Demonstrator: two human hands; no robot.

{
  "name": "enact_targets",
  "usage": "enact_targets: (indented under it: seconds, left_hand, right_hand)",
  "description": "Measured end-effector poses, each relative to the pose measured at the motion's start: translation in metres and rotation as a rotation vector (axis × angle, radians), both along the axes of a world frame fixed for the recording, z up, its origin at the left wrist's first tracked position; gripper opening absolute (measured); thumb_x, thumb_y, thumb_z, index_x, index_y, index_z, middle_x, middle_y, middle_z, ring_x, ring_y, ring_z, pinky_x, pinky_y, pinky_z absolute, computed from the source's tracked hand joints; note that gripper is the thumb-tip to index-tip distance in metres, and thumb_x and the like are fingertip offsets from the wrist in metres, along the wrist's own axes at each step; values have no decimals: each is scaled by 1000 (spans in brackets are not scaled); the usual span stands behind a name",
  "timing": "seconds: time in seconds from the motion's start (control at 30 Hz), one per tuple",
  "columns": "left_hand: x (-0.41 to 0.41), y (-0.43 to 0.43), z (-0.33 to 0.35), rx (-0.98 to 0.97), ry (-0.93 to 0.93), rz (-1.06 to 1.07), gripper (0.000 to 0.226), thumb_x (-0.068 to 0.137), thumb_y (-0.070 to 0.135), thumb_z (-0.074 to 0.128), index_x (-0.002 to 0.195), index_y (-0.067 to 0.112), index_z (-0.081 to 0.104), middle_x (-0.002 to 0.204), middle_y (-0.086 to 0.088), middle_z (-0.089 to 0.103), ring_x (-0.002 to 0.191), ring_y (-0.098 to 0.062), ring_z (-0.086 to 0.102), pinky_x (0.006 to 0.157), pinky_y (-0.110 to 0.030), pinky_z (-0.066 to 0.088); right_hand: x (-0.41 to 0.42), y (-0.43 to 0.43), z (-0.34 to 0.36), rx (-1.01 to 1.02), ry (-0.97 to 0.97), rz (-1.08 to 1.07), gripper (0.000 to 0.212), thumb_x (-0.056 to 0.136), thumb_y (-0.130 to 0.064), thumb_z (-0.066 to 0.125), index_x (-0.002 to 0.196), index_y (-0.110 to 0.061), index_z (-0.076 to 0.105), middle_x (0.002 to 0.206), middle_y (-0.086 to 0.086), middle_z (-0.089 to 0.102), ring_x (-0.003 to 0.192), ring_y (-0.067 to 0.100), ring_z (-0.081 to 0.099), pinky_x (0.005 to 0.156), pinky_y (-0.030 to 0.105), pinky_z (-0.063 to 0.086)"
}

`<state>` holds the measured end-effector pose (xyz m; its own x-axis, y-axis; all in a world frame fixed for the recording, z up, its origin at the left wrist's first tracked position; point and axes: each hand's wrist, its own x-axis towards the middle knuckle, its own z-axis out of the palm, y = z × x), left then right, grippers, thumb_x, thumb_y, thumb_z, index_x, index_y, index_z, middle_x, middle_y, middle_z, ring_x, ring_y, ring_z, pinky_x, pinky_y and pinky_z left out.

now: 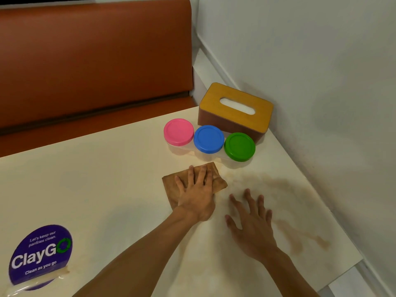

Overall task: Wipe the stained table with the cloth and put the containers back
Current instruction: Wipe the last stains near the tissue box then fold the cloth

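My left hand (196, 190) presses flat, fingers straight, on a folded brown cloth (219, 182) on the cream table (96, 179). My right hand (251, 224) lies flat with spread fingers on the bare table to the right of the cloth. Brown stains (285, 185) smear the tabletop right of the cloth and further toward the near right edge (308, 239). Just beyond the cloth stands a clear holder with three containers: pink lid (178, 131), blue lid (208, 138), green lid (239, 146).
A tissue box (235, 109) with a yellow wooden top stands behind the containers against the white wall (321, 82). A purple "ClayGo" sticker (40, 256) is taped at the near left. An orange bench back (94, 56) lies beyond the table's far edge.
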<state>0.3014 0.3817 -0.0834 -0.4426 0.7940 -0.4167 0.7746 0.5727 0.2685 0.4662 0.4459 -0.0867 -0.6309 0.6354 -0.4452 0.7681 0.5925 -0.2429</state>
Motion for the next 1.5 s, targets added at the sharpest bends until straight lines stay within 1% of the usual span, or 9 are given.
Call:
enact_targets:
  seconds: [0.1,0.33,0.47,0.63,0.9,1.07,1.2,1.33,1.5]
  left_hand:
    - [4,6,2,-2,-20,-25,71,97,28,38,154,20,-3,161,2,-14,146,-34,-18,110,-70,-1]
    - [-3,10,0,35,-107,-140,65,98,22,38,153,27,5,160,13,-6,146,-32,-18,109,-72,-1]
    - [-24,-2,0,77,-161,-285,58,100,24,37,152,35,13,160,19,0,148,-26,-14,112,-65,0]
    - [-49,-37,-10,132,-169,-427,61,98,19,39,151,36,14,158,22,8,148,-13,-13,117,-55,0]
    - [-40,-105,-12,164,-152,-369,77,73,38,5,148,45,16,153,36,-4,144,-1,-19,114,-45,-20]
    - [-19,-168,-20,158,-97,-328,62,88,34,18,149,45,14,153,37,-7,144,-3,-20,113,-46,-20]
    - [7,-220,-21,151,-99,-281,63,89,28,29,149,45,16,155,34,-2,147,-6,-12,113,-51,-10]
    - [35,-258,-16,95,-69,-369,68,76,31,45,142,43,35,155,25,23,145,-14,20,106,-48,18]
    - [39,-294,-8,223,-15,-384,48,97,33,32,141,51,28,147,32,28,138,-4,33,116,-32,12]
  right_hand:
    - [3,0,-5,2,23,10,76,77,-72,1,148,-48,-4,159,-6,-22,144,31,-26,116,54,-6]
    - [5,2,-5,-1,35,8,80,73,-74,0,149,-47,-1,159,-5,-21,144,32,-25,117,55,-5]
    - [3,5,-4,-6,21,19,61,94,-63,22,149,-47,-1,159,-6,-21,145,30,-24,117,54,-4]
    - [5,4,-7,17,34,41,67,88,-63,20,149,-46,-1,160,-5,-20,145,32,-22,116,55,-3]
    - [8,1,-10,61,36,25,65,95,-56,35,149,-46,-1,160,-4,-19,146,32,-20,117,55,-2]
    - [8,0,-11,71,12,25,64,96,-56,32,150,-44,-1,160,-2,-17,146,35,-19,116,57,-1]
    - [10,1,-10,50,21,25,64,96,-56,34,150,-44,3,161,-2,-17,146,34,-19,116,57,-2]
    - [10,5,-11,46,10,44,63,96,-57,33,150,-43,5,161,-1,-17,146,36,-17,115,58,-2]
    - [10,2,-3,11,-32,35,62,97,-52,37,150,-43,6,161,-1,-15,147,34,-14,116,58,2]
